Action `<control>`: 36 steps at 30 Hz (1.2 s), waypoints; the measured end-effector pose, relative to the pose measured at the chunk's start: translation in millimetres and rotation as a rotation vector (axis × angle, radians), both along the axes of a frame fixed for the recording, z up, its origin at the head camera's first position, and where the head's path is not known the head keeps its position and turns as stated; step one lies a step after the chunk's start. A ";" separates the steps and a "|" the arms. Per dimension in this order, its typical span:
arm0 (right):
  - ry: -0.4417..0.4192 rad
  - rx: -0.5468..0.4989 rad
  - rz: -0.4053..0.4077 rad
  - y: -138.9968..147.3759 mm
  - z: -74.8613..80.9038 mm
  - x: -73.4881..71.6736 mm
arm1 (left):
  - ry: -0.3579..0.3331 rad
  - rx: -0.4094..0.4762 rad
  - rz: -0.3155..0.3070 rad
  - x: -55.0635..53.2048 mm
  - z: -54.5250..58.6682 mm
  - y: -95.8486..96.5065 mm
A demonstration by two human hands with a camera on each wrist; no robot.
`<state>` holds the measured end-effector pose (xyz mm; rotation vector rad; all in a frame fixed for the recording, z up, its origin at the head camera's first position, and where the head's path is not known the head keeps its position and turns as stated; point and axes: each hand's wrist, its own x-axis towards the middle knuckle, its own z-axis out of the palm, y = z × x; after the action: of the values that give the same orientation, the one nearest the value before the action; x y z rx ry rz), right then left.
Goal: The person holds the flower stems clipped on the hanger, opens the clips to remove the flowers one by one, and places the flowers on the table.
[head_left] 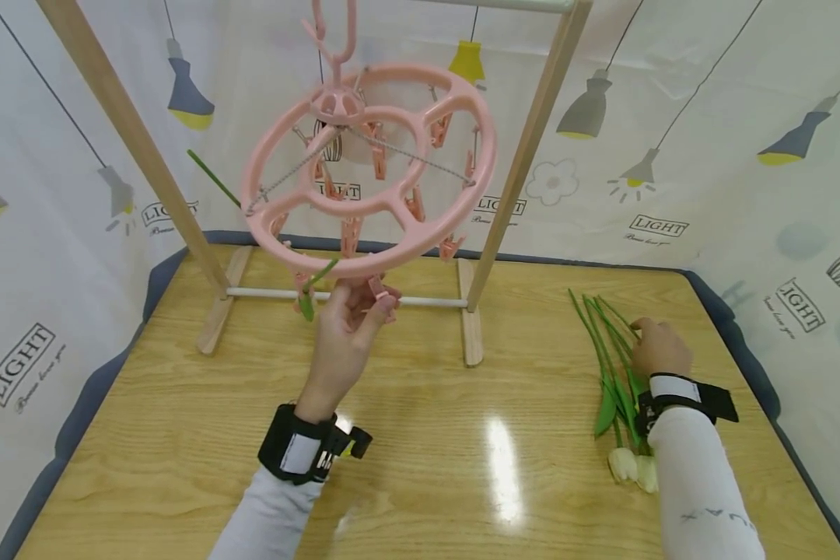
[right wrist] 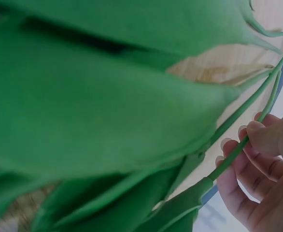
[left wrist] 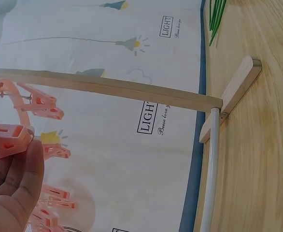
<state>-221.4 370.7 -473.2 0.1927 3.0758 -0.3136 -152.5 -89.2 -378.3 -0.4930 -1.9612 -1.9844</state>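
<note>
Pinching a slender green tulip stem (right wrist: pixel 224 166), holding a pink plastic clip (left wrist: pixel 6 137)

The step in hand looks like picking one flower from the white tulips with green leaves (head_left: pixel 623 464), which lie on the right of the yellowish wood table (head_left: pixel 420 435). The right hand (head_left: pixel 661 350) pinches the stem between thumb and fingertips; the left hand (head_left: pixel 343 330) has its fingers curled round the clip below the front rim of the round pink plastic hanger (head_left: pixel 409 229). The next move probably calls for drawing that stem free without snagging neighbouring leaves. No container shows; whether a clip grips the leafy green sprig (head_left: pixel 308 303) near the hanger is unclear.
</note>
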 end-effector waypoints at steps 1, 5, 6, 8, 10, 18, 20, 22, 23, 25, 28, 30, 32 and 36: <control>0.006 0.000 -0.001 -0.8 -1.6 0.0 | -0.002 -0.002 0.003 0.1 0.0 0.0; -0.005 -0.006 0.001 -1.3 -6.4 -1.5 | -0.008 -0.006 0.000 -0.1 -0.1 0.7; -0.019 -0.010 -0.001 -1.9 -5.9 -1.2 | -0.009 -0.005 -0.004 -0.3 -0.2 0.9; -0.056 -0.022 0.000 -2.0 -3.7 -0.6 | -0.011 -0.013 -0.013 -0.7 -0.4 1.2; -0.090 -0.034 0.008 -2.1 -1.6 0.2 | -0.014 -0.018 -0.019 -1.3 -0.9 1.3; -0.230 -0.094 0.097 -0.2 11.0 -1.0 | -0.014 -0.048 -0.015 -3.0 -1.6 1.9; -0.261 -0.107 0.113 -1.0 15.3 -1.8 | -0.011 -0.063 -0.009 -2.7 -1.0 1.8; -0.284 -0.112 0.129 -2.4 19.2 -2.0 | -0.015 -0.077 -0.001 -2.6 -1.0 1.6; -0.294 -0.109 0.136 -3.0 21.2 -2.1 | -0.018 -0.082 0.001 -2.6 -1.0 1.3; -0.304 -0.097 0.151 -4.6 25.1 -1.5 | -0.025 -0.094 0.005 -2.3 -0.8 0.7; -0.300 -0.096 0.174 -6.3 30.9 -1.0 | -0.028 -0.113 0.008 -2.2 -0.3 -0.1; -0.273 -0.100 0.188 -7.8 35.4 -1.2 | -0.023 -0.129 0.011 -2.8 -0.1 -0.2; -0.238 -0.119 0.203 -10.0 40.2 -3.5 | -0.015 -0.145 0.018 -3.6 -0.1 -0.1; -0.155 -0.121 0.247 -26.3 53.6 -11.2 | -0.013 -0.155 0.030 -4.4 0.0 0.6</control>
<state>-232.6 344.4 -419.5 -0.1589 2.8734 -0.4459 -157.0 -88.6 -378.4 -0.4860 -2.1287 -1.8306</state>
